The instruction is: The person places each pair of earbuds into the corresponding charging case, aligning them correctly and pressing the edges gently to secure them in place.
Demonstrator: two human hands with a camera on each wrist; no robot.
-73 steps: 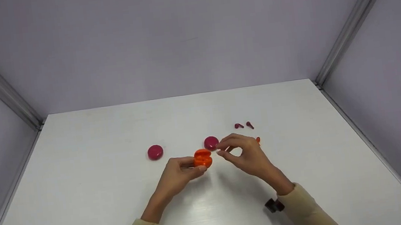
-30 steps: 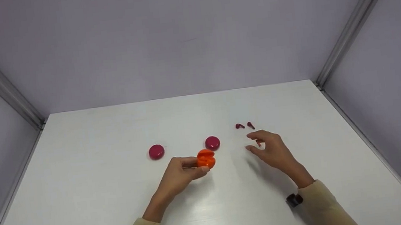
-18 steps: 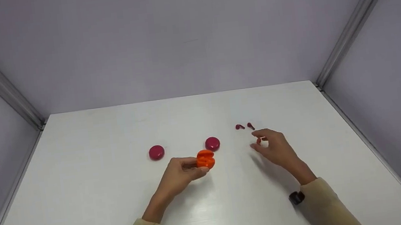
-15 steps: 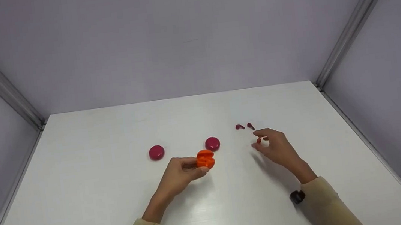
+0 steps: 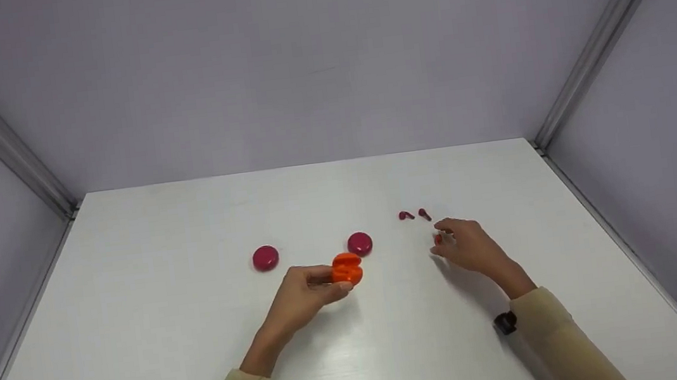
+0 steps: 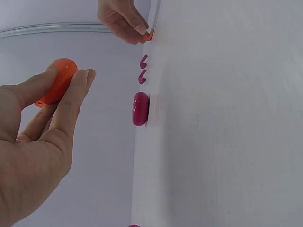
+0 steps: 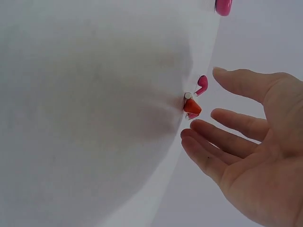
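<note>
Reaching for the orange earbud [image 7: 191, 106], right hand [image 5: 469, 245] open and empty; left hand [image 5: 306, 294] grips open orange case [image 5: 346, 269]; next needs a fine pinch.

Two magenta cases [image 5: 265, 257]; one orange case [image 5: 346, 269]; two magenta earbuds [image 5: 406, 215]; seemingly one orange earbud [image 7: 191, 105].

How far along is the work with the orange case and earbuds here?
Mid-way, apparently. The left hand holds the open orange plastic clamshell case. The right hand is reaching for the small orange earbud on the white table, not yet gripping it. Two dark red earbuds and two round dark red cases lie untouched.
</note>
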